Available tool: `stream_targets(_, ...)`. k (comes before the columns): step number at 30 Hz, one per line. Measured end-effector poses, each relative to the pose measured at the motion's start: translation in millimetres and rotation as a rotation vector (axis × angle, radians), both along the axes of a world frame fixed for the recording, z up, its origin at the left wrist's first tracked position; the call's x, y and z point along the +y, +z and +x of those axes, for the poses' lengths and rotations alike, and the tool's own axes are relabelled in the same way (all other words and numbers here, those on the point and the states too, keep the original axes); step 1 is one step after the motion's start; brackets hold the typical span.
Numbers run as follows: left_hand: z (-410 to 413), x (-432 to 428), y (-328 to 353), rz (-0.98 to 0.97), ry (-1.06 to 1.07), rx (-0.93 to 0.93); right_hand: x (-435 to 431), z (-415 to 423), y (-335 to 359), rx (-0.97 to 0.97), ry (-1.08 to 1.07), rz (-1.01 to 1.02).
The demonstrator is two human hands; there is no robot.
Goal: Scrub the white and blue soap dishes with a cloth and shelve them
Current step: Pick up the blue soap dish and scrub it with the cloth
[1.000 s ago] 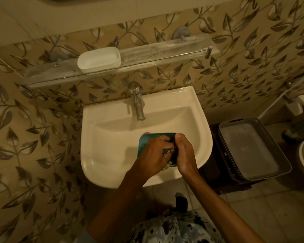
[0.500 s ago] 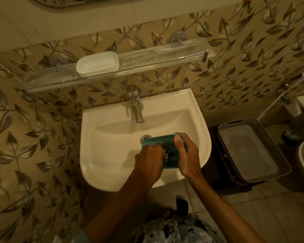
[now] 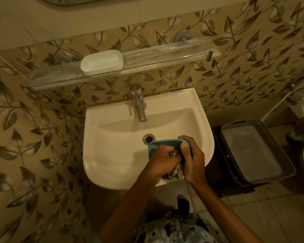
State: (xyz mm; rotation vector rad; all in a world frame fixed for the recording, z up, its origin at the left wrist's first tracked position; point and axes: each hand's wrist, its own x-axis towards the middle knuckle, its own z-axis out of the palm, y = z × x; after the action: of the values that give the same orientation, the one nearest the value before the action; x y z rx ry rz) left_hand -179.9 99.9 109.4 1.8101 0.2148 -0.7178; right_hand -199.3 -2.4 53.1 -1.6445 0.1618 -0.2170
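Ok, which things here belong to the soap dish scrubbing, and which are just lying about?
In the job: blue plastic soap dish, held by the right hand; patterned cloth, gripped by the left hand; white plastic soap dish on the clear glass shelf.
Lying about: grey plastic basket, metal tap.

No text, label, brand or number can be read anywhere. A tiny dark mark is seen on the white ceramic washbasin (image 3: 112,137), just below the metal tap (image 3: 140,109) — too small to be made out.
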Motion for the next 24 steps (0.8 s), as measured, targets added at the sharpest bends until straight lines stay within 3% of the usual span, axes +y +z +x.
stream_targets(6, 6.9, -16.4, -1.1, -0.587, 0.732, 0.497, 1.8, 7.4, 2.4, 0.038, -0.034, 0.004)
stream_targets(14, 24.7, 3.3, -5.8, -0.527, 0.96, 0.45, 1.4, -9.1, -6.3, 0.013, -0.087, -0.034)
stream_targets(16, 15.1, -5.9, -12.5, -0.251, 0.878, 0.278, 4.4, -10.4, -4.4, 0.016, -0.077, -0.051)
stream_targets(18, 0.4, -20.0, -16.6, 0.017, 0.663, 0.014, 4.3, -7.7, -2.1, 0.012, -0.076, -0.05)
stream_targets(24, -9.3, -18.4, -17.5, 0.113, -0.019, -0.348, -7.1, -6.0, -2.6, 0.039, -0.001, 0.007)
